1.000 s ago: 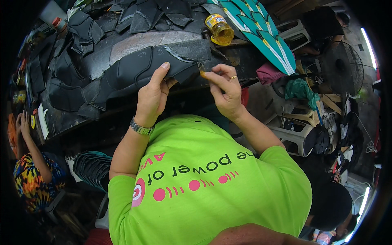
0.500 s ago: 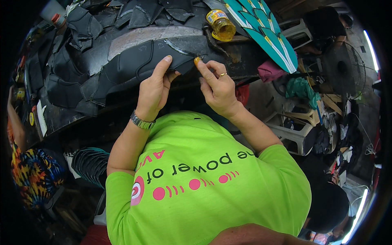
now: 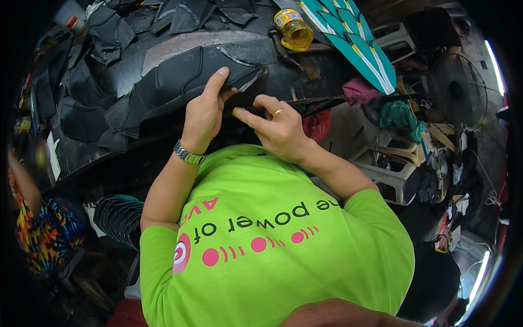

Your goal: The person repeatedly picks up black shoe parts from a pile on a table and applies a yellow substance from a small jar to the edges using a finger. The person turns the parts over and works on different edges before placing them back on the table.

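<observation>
My left hand point(image 3: 206, 117) pinches the near edge of a black shoe-upper piece point(image 3: 226, 61), thumb on top and fingers underneath. That piece is at the right end of an overlapping row of black uppers point(image 3: 163, 82) along the table's near edge. A pale, shiny strip runs along its far and right borders. My right hand point(image 3: 283, 128) is just right of the left one, off the piece, with nothing in it. One finger points left with yellow paste on its tip, and another is bent apart from it. A jar of yellow paste point(image 3: 298, 35) lies tilted on the table beyond.
A hammer-like tool point(image 3: 283, 52) lies beside the jar. Teal-and-white cut pieces point(image 3: 357, 49) overlap at the right. More black pieces point(image 3: 185, 13) cover the far side. A white plastic stool point(image 3: 387, 171) and a fan point(image 3: 460, 92) stand right; another person's arm point(image 3: 24, 182) shows at left.
My right hand has drawn back from the piece's right tip, toward me and leftward. The right border now shows a light grey strip. My left hand keeps its pinch.
</observation>
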The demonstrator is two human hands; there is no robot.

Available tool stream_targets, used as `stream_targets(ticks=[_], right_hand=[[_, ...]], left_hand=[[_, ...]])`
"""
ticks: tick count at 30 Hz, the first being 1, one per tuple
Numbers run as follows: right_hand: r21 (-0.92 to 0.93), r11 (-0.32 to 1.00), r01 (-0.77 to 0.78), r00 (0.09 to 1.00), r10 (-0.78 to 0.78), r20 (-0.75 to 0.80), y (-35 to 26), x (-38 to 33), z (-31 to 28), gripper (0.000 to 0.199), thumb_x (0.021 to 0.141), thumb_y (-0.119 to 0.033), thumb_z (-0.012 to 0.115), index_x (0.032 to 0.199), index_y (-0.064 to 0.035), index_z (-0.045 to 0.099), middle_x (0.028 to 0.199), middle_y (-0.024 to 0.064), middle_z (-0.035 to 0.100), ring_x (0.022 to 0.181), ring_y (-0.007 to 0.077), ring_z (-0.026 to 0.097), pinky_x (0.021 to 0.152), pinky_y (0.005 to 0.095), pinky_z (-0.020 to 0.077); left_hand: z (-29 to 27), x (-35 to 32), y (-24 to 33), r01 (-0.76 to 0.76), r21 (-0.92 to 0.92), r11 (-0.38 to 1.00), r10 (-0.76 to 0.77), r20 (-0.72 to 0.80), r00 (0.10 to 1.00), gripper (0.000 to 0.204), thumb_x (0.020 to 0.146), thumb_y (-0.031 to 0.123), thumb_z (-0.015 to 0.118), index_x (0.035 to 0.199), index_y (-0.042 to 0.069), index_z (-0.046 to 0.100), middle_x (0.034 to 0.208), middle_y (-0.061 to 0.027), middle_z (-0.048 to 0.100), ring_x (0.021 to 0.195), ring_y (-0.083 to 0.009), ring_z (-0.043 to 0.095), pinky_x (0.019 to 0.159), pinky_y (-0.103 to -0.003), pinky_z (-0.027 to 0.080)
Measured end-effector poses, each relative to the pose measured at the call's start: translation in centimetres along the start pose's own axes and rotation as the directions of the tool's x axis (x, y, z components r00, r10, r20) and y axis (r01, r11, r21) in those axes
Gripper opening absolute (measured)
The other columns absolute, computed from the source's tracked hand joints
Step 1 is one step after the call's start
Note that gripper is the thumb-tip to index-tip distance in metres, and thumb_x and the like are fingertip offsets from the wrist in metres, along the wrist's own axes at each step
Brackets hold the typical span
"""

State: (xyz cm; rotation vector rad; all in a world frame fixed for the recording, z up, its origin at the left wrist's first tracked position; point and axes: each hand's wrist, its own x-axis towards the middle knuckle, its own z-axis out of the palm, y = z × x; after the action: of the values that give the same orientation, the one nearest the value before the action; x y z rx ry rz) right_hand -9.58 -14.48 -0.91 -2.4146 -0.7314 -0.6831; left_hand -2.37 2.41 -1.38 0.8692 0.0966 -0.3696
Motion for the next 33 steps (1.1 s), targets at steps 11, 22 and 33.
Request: stream_targets(ticks=[11,22,33], right_hand=[[0.438,0.898,-0.041,0.917,0.207,-0.339,2.3,2.5,-2.8,0.058,0.082,0.014,0.061,0.138,0.0006,0.050,0.115,0.0153,0.058,0.079,0.0143,0.054,0.071,0.0263,0.0469],[0.794,0.560,-0.236,0.882,0.467,-0.067,4.5,7.3,6.2,0.068,0.088,0.009,0.058,0.151,-0.0087,0.037,0.114,0.0047,0.053,0.073,0.0030,0.047,0.069,0.0171,0.0431],[0.878,0.347,-0.331,0.819,0.568,0.084,4.7,7.7,6.9,0.066,0.092,0.007,0.054,0.152,-0.0070,0.032,0.102,0.0068,0.058,0.066,0.0034,0.049,0.061,0.0174,0.0427]], left_hand=[[-1.9,-2.0,3.0,-0.429,0.770,0.472,0.253,0.348,0.903,0.030,0.081,0.014,0.081,0.101,-0.003,0.068,0.097,-0.0078,0.071,0.086,-0.0150,0.065,0.078,-0.030,0.052],[-4.7,-2.6,12.9,-0.349,0.869,0.350,0.432,0.181,0.884,0.020,0.085,0.008,0.076,0.099,-0.006,0.071,0.095,-0.0067,0.074,0.081,-0.0100,0.065,0.073,-0.025,0.051],[-9.9,16.8,23.0,-0.516,0.611,0.601,0.713,-0.118,0.691,0.016,0.083,0.004,0.076,0.097,-0.001,0.068,0.092,-0.0059,0.070,0.076,-0.0155,0.066,0.066,-0.027,0.055]])
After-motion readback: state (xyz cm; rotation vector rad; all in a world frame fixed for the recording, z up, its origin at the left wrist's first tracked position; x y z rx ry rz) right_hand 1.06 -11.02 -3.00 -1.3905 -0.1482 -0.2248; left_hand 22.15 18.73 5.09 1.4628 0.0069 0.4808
